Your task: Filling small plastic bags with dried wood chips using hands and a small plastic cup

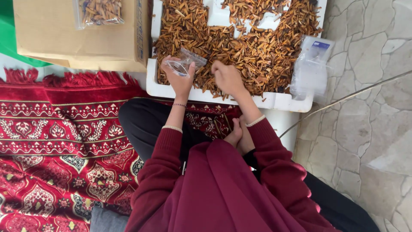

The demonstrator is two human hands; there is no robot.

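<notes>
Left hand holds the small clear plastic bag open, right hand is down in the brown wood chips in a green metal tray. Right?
Not quite. The head view shows a white foam tray, not green metal. The rest stands: left hand holds the small clear plastic bag, right hand is in the brown wood chips.

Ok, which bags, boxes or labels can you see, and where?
Small clear bag: held open in left hand.
Filled clear bag: on the cardboard box, brown pieces inside.
Cardboard box: top left, tan.
Stack of empty clear bags: tray's right end, blue label.
White foam tray: rectangular.
</notes>
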